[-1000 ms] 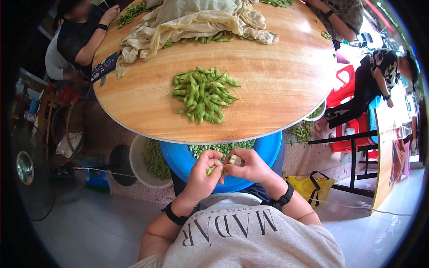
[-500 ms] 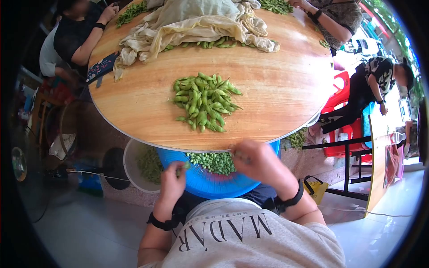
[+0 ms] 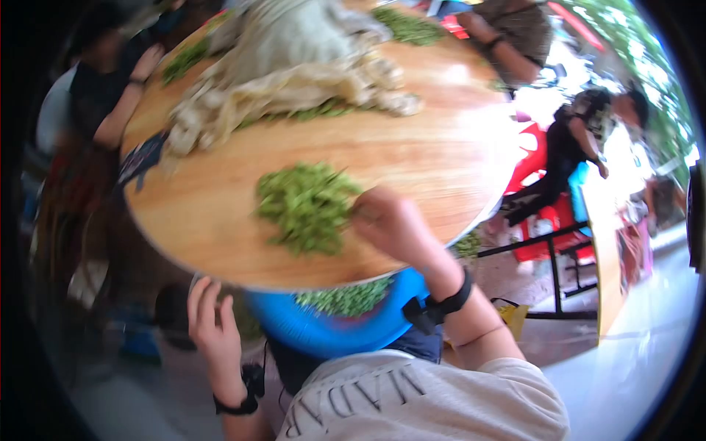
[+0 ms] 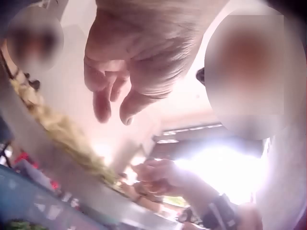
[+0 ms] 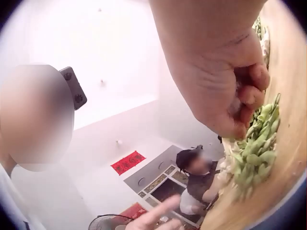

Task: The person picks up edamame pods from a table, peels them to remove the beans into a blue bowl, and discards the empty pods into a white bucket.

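Note:
In the head view a heap of green soybean pods [image 3: 305, 206] lies on the round wooden table [image 3: 426, 169]. My right hand [image 3: 390, 224] is at the heap's right edge, fingers curled. Between those fingers, in the right wrist view, shows a small pale object [image 5: 235, 102] of a kind I cannot tell. My left hand [image 3: 213, 327] is beside the table's near rim, its fingers loosely bent with nothing between them. The left wrist view shows its thumb and fingertips apart. Below the table edge, a blue basin [image 3: 287, 327] of shelled green beans [image 3: 346, 298] sits over my lap.
A pale cloth [image 3: 294, 95] covers more pods at the table's far side. Further pods [image 3: 408, 26] lie at the back. People sit around the far side, and one person [image 3: 581, 147] bends beside red stools [image 3: 544, 228] at the right. A dark-framed table [image 3: 555, 272] stands there.
My right hand has gone from over the basin up to the pod heap. The left hand has moved left and no longer holds the pod it pinched. The head view has shifted.

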Available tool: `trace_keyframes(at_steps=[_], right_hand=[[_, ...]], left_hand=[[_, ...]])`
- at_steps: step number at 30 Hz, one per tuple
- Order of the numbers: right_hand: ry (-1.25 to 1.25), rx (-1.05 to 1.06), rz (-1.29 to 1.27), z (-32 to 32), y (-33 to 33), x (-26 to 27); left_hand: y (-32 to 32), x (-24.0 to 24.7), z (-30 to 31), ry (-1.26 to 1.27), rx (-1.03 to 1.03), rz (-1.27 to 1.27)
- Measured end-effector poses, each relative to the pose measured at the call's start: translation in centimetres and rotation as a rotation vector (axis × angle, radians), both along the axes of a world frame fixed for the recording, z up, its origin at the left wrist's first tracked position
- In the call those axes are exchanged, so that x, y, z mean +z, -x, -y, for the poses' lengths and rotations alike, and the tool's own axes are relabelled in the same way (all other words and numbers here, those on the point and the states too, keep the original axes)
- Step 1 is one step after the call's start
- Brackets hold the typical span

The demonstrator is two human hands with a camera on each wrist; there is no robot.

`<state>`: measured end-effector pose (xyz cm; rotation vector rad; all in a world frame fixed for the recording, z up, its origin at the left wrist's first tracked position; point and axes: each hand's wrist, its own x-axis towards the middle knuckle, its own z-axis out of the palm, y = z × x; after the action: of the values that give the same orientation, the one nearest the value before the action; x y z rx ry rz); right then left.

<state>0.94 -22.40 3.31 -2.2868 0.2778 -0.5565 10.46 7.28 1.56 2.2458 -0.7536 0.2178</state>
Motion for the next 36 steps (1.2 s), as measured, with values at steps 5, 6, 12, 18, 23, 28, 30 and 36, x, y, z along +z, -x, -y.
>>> trace_keyframes(at_steps=[5, 6, 12, 18, 23, 28, 30, 36], right_hand=[[-0.112, 0.259, -0.231, -1.6, 1.9, 2.4], [-0.163, 0.265, -0.216, -1.7, 2.6, 2.8], [-0.466, 0.23, -0.134, -2.2, 6.3, 1.8], [-1.042, 0.144, -0.147, -2.4, 8.4, 1.1], [-1.241, 0.244, -0.157, -3.1, 8.8, 0.0], [-1.197, 0.227, -0.162, -4.2, 8.6, 0.3], [-1.097, 0.146, -0.162, -2.4, 9.0, 1.9], [-0.995, 0.2, -0.113, -4.4, 7.9, 0.8]], left_hand=[[3.5, 4.8, 9.7, 0.053, -0.545, 0.185], [3.0, 4.0, 10.4, 0.04, -0.619, 0.219], [5.7, 3.9, 12.0, 0.174, -0.682, 0.031], [7.9, 3.0, 11.2, 0.207, -0.488, -0.372], [8.9, 2.9, 12.0, 0.329, -0.511, -0.215], [8.8, 3.5, 11.4, 0.248, -0.516, -0.059], [8.4, 4.0, 13.8, 0.317, -0.59, -0.011], [8.9, 2.9, 12.0, 0.276, -0.477, -0.035]])
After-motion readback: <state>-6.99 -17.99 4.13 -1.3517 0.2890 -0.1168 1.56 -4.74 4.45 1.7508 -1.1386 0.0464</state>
